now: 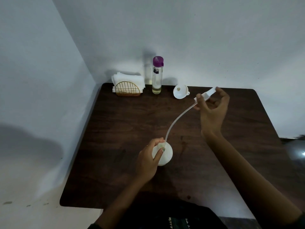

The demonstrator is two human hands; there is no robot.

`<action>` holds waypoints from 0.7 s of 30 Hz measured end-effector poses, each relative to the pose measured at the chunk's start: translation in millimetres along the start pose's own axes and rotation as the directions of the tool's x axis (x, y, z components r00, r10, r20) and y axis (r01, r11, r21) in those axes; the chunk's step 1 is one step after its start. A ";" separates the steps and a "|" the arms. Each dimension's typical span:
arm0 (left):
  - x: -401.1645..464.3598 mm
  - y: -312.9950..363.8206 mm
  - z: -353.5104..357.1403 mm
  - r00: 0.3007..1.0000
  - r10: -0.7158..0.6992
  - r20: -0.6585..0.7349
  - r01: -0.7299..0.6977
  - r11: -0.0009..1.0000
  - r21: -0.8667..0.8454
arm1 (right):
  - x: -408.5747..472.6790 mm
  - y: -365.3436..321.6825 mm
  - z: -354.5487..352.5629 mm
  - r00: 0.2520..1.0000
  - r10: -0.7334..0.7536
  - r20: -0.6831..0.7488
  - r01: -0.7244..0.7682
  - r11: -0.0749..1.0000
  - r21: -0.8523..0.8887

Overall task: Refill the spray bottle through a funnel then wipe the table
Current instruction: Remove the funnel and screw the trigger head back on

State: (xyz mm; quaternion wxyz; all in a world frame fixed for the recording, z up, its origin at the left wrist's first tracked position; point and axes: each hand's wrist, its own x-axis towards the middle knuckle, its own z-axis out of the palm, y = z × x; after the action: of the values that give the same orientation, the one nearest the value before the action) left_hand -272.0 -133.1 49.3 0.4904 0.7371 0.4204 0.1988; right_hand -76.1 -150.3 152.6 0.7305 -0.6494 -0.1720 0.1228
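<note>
A white spray bottle [165,155] stands on the dark wooden table [125,129], and my left hand [148,160] grips it round the neck. My right hand [212,109] holds the white spray head [206,95] lifted up and to the right. Its long dip tube [176,119] curves down, and the tube's lower end is still at the bottle's mouth. A white funnel [180,91] lies tilted on the table at the back. A tall clear bottle with a purple cap [157,76] stands beside it, with a little pale liquid at the bottom.
A gold wire holder with white napkins [127,85] stands at the table's back left corner. White walls close in behind and on the left. A dark object [297,146] sits at the right edge of view.
</note>
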 end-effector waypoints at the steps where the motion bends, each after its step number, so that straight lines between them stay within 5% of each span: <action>1: 0.3 0.8 0.1 1.000 -0.005 -0.004 0.005 1.000 -0.007 | -5.4 -0.3 1.0 0.999 -0.029 0.042 0.031 0.999 -0.045; 8: 2.5 2.0 1.0 0.999 -0.049 -0.006 0.048 0.997 -0.055 | -44.6 14.6 0.0 0.875 -0.060 0.480 0.161 0.972 -0.172; 21: 6.2 -4.8 4.0 0.992 -0.120 -0.035 0.119 0.993 -0.021 | -61.9 42.2 -5.8 0.669 0.035 0.742 0.291 0.907 -0.304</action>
State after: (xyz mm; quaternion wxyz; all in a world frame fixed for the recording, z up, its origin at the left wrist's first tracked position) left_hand -267.7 -129.4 42.5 0.5004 0.7023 0.4708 0.1865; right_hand -128.3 -175.1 104.5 0.4587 -0.6653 -0.5172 0.2818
